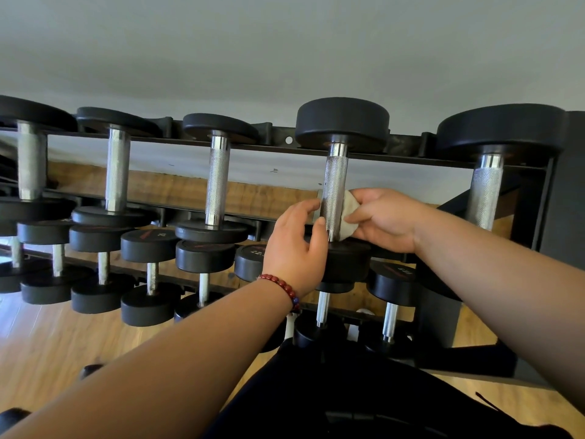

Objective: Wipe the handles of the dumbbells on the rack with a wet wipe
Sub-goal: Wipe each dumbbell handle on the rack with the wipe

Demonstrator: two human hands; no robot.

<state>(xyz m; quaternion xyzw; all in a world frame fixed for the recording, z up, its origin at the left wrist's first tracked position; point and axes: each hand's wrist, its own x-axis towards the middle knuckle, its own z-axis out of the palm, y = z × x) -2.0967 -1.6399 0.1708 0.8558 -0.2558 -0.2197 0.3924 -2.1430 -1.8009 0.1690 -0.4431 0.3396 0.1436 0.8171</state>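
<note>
Red bead bracelet [281, 285]: we are wearing it on the left wrist, nearest to us of what matters here.
Left grip [292, 245]: we are resting it against the left side of the handle. The fingers are loosely curved, thumb and forefinger tips touching the steel, not wrapping round it.
Right grip [384, 220]: we are pinching the wet wipe between thumb and fingers and pressing it against the right side of the same handle.
Wet wipe [348, 213]: a small pale wad, folding over on itself. We are judging it soft, limp and light, so we are taking it by its bunched back and letting the free face meet the metal.
Handle [335, 182]: knurled steel running between two black heads, with the wipe touching its nearer part. We are judging the knurling rough enough to drag at the wipe, so folding the wipe round the bar looks the surer hold.
Dumbbell [343, 122]: lying across the top tier, second from the right in view. We are judging it heavy and rigid, best left sitting where it is.
Rack [408, 152]: black rails carrying one row of dumbbells above and smaller ones on a lower tier.
Wall [285, 42]: pale grey, standing behind everything.
</note>
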